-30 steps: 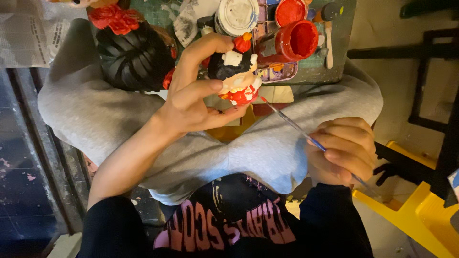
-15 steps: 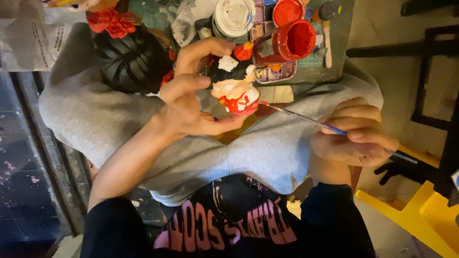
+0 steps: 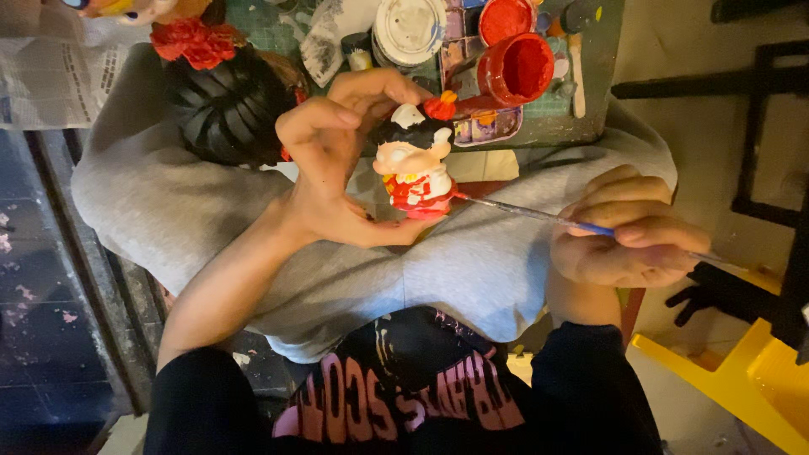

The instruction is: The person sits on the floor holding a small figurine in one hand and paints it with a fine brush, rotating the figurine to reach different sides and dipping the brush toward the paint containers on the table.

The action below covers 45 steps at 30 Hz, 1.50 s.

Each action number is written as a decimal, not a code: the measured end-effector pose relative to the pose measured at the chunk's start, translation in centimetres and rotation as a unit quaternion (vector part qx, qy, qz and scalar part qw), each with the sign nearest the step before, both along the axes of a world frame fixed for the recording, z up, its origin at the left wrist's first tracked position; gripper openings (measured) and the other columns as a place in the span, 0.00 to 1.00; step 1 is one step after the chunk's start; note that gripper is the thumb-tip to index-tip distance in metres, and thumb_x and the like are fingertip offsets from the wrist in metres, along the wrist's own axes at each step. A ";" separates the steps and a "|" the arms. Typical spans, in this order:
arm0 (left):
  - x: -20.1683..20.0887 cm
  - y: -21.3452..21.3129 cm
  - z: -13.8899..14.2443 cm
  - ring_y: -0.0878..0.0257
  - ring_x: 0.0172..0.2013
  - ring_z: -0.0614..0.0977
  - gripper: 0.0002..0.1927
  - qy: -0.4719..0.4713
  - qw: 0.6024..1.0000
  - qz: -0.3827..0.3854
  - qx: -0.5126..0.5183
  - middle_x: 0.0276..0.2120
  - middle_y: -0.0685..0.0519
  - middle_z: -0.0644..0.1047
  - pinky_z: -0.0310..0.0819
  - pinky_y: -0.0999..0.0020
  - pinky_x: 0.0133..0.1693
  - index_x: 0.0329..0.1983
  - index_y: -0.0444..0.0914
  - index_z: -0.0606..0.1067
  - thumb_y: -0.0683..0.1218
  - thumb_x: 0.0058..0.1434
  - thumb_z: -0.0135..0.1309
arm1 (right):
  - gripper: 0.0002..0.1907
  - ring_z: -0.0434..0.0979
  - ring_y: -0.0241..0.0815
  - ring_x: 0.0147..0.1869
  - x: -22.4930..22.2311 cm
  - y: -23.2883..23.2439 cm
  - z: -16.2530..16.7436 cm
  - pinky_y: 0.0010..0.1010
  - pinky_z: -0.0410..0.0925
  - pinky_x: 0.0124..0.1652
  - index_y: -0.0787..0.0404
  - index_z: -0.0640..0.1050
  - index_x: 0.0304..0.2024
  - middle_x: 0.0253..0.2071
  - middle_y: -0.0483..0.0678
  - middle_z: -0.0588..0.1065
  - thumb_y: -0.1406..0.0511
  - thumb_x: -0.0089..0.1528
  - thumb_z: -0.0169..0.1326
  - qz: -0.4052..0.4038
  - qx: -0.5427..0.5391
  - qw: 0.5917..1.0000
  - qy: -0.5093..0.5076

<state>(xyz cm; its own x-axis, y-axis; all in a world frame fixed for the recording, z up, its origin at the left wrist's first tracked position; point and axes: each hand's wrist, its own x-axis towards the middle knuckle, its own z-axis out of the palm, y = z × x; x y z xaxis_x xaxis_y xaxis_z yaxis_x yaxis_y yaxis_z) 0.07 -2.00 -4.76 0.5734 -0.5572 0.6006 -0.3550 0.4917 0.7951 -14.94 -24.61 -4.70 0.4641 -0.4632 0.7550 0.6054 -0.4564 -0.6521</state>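
My left hand [image 3: 337,160] holds a small painted figurine [image 3: 415,168] with black hair, a white face and a red and white dress. The figurine rests upright on my palm, steadied by my fingers at its head. In my right hand [image 3: 628,240] is a thin paintbrush [image 3: 539,216], pinched near its blue ferrule. The brush tip touches the lower right side of the figurine's red dress. Both hands hover over my lap in grey trousers [image 3: 472,270].
A larger black-haired figure with a red flower [image 3: 223,101] lies on my left knee. Beyond are an open red paint pot [image 3: 520,67], its red lid [image 3: 506,17], a white lid [image 3: 409,29] and a stained palette [image 3: 489,126]. A yellow stool [image 3: 742,379] stands at right.
I have turned the figurine upright with its face toward me. My right hand has dropped lower and the brush tip now touches the dress.
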 end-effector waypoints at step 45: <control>0.3 0.6 -1.7 0.42 0.65 0.71 0.47 -0.094 0.995 0.032 0.022 0.63 0.38 0.62 0.73 0.47 0.65 0.62 0.49 0.53 0.35 0.55 0.77 | 0.20 0.74 0.44 0.25 -0.5 1.7 3.3 0.36 0.72 0.30 0.58 0.64 0.34 0.22 0.48 0.74 0.52 0.74 0.42 0.038 -0.174 0.980 0.086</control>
